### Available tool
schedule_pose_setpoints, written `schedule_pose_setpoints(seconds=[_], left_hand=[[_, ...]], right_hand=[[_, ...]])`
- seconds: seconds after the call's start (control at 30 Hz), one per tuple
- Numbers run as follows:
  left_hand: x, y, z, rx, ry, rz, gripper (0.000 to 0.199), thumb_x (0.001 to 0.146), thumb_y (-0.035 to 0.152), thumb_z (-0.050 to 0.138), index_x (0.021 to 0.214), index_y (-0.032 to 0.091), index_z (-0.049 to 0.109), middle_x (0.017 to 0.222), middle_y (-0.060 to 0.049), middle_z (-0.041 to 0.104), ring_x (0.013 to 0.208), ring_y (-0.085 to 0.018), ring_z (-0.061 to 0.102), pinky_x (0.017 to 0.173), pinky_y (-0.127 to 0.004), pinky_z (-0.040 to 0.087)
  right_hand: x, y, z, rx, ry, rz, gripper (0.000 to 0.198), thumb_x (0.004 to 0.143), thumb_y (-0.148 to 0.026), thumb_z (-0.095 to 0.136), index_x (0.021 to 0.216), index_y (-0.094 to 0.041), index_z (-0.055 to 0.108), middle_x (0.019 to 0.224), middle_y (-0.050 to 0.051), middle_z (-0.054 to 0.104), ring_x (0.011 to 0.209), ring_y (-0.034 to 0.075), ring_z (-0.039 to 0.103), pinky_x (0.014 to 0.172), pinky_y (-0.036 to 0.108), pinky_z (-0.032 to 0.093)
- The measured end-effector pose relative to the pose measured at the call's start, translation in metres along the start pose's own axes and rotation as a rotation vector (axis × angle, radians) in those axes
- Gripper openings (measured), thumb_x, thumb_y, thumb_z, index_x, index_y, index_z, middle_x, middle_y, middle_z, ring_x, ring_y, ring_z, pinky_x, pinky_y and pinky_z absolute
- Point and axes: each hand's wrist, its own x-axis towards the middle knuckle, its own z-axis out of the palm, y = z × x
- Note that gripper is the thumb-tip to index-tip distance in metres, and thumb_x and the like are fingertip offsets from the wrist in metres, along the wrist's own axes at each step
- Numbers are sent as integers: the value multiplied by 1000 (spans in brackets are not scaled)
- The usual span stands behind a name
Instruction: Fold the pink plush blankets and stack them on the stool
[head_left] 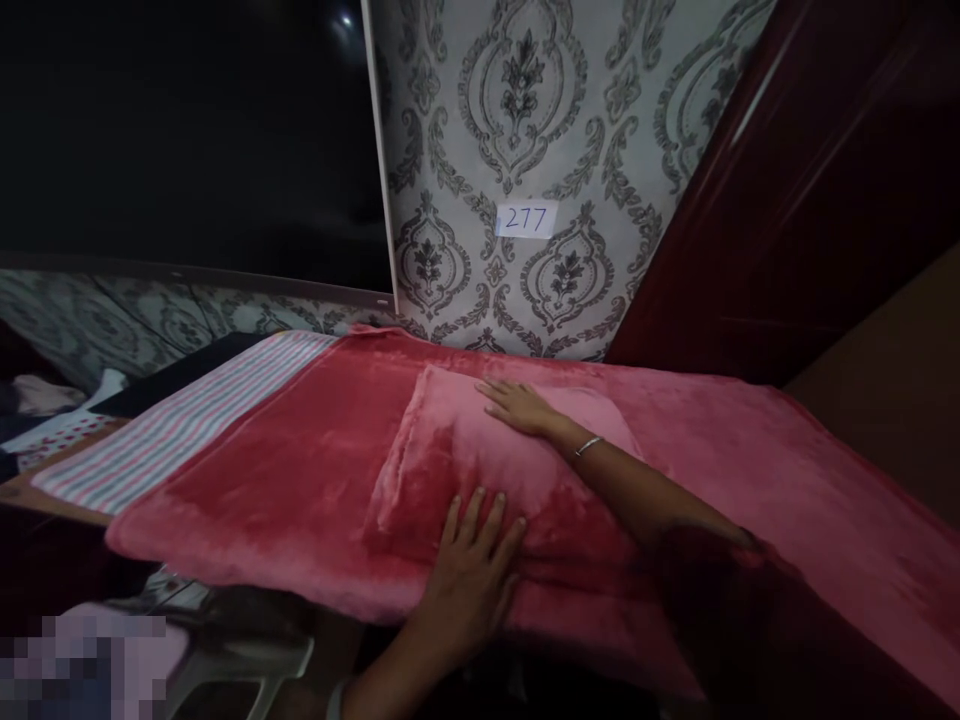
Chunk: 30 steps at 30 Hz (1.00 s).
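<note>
A folded pink plush cloth point(420, 480) lies on the larger pink-red plush blanket point(300, 450) that covers the table. Its left edge shows stacked layers of fabric. My right hand point(517, 405), with a silver bangle at the wrist, lies flat on the far part of the folded cloth. Nearer to me, my left hand point(476, 560) rests with fingers spread on the cloth's front side. Neither hand grips anything. My right forearm hides part of the cloth's right side.
A striped cloth point(202, 420) sticks out left of the blanket. A large dark screen point(187, 140) hangs on the patterned wall, beside a paper label reading 277 point(526, 219). A dark red glossy panel point(750, 200) leans at right. A plastic chair point(240, 660) stands at lower left.
</note>
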Motion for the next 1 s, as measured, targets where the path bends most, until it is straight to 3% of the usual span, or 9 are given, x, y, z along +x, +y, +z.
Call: schedule_pose_setpoints(seconds=[0.1, 0.23, 0.47, 0.6, 0.7, 0.8, 0.9, 1.0], left_hand=[[1, -2, -1, 1, -13, 0, 56, 94, 33, 57, 149, 27, 50, 157, -7, 47, 148, -35, 35, 119, -59, 28], [-1, -2, 1, 6, 7, -2, 56, 94, 32, 56, 150, 28, 50, 157, -7, 48, 147, -35, 36, 118, -59, 28], [0, 0, 1, -23, -4, -22, 59, 93, 29, 58, 151, 27, 49, 158, -8, 47, 148, -34, 36, 119, -59, 28], [2, -5, -8, -40, 27, 16, 54, 93, 27, 58, 146, 26, 53, 154, -8, 51, 145, -32, 41, 119, -59, 29], [0, -16, -21, -15, 103, -44, 47, 92, 25, 57, 139, 24, 59, 149, -10, 56, 143, -32, 44, 122, -64, 20], [-7, -31, -26, 33, 195, -165, 40, 92, 24, 56, 131, 22, 65, 141, -12, 63, 139, -33, 49, 122, -66, 15], [-17, -43, -20, 83, 217, -252, 38, 92, 25, 56, 129, 21, 67, 141, -13, 62, 138, -34, 49, 119, -64, 27], [-26, -47, -10, 116, 204, -264, 42, 92, 27, 57, 133, 22, 64, 147, -15, 58, 140, -36, 47, 113, -61, 35]], right_hand=[[15, 19, 6, 50, 7, 109, 61, 106, -56, 24, 159, -29, 36, 163, 5, 38, 150, 26, 36, 122, 51, 27], [19, 26, 16, 76, 57, 121, 62, 106, -57, 21, 154, -27, 45, 158, 4, 47, 147, 22, 41, 122, 44, 30], [13, 22, 13, 79, 85, 139, 61, 106, -53, 23, 156, -24, 42, 160, 5, 43, 148, 22, 39, 122, 42, 30], [11, 13, -1, 73, 99, 173, 61, 106, -49, 25, 159, -21, 36, 164, 9, 34, 152, 26, 32, 122, 51, 28], [0, -19, -6, 85, 145, 22, 58, 106, -46, 29, 159, -25, 37, 167, 9, 27, 155, 28, 24, 122, 57, 24], [-24, -71, 0, 100, 101, -309, 53, 107, -47, 31, 156, -32, 43, 166, 5, 31, 155, 26, 24, 123, 58, 19], [-40, -109, 9, 95, 26, -534, 53, 107, -48, 29, 158, -35, 36, 166, 2, 31, 157, 21, 18, 126, 54, 11], [-27, -113, 12, 42, -14, -574, 56, 107, -50, 31, 161, -35, 30, 168, 2, 27, 158, 22, 13, 126, 55, 4]])
